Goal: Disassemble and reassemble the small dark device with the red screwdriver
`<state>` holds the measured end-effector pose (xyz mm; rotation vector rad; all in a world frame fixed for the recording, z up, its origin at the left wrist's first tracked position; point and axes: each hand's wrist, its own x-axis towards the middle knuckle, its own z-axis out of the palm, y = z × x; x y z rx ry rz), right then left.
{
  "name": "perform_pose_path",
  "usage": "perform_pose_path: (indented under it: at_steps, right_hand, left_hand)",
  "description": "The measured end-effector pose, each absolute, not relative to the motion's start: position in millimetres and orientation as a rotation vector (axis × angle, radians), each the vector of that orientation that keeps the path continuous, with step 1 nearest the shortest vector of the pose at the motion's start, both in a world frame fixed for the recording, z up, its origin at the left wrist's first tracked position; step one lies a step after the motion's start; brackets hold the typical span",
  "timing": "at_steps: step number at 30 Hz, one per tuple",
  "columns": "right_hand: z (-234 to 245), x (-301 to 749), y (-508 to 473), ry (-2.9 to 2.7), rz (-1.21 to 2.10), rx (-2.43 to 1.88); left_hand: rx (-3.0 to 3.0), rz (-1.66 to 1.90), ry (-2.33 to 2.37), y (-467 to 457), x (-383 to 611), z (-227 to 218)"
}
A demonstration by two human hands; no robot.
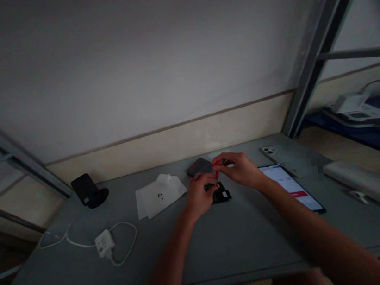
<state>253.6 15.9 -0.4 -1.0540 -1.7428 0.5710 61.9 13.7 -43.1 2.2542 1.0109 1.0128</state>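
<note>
Left hand point(200, 196): near the middle of the grey tabletop point(225, 250), fingers curled together and closed on the left end of the small black flat device.
Small black flat device point(222, 194): lies flat on the tabletop about midway between the left and right edges, closer to the far edge than the near one, partly under the left fingertips.
Right hand point(240, 169): held just above the device, thumb and fingers pinched tight on the red-handled slim tool.
Red-handled slim tool point(216, 168): roughly upright, tip pointing down at the device; the dim light hides whether the tip touches it.
Dark flat rectangular box with a red mark point(198, 165): just behind the hands, towards the far edge.
White paper sheet point(155, 198): left of the hands, lying flat, with a few tiny black specks point(160, 196) on it and a small white crumpled lump point(164, 179) at its far side.
Black round-based stand point(88, 191): near the far left corner.
White plug adapter with looped white cable point(104, 242): towards the left edge, nearer the front.
Black smartphone with a lit screen point(294, 189): face up just right of the right forearm.
Pale smartphone lying face down point(269, 151): beyond it, near the far right corner.
Long white bar-shaped object point(367, 187): along the right edge.
</note>
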Motion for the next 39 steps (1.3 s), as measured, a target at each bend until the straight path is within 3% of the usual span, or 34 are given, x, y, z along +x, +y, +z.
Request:
perform_pose_path:
  at_steps: [13,39]
  right_hand:
    - [13.0,253.5,-1.6,-2.050,0.407,-1.057]
    - [15.2,255.7,-2.9,-2.050,0.379,-1.069]
  left_hand:
    - [2.310,0.911,1.078,14.1,60.0,-47.7]
    - [2.246,0.870,0.991,10.3,58.8,-47.0]
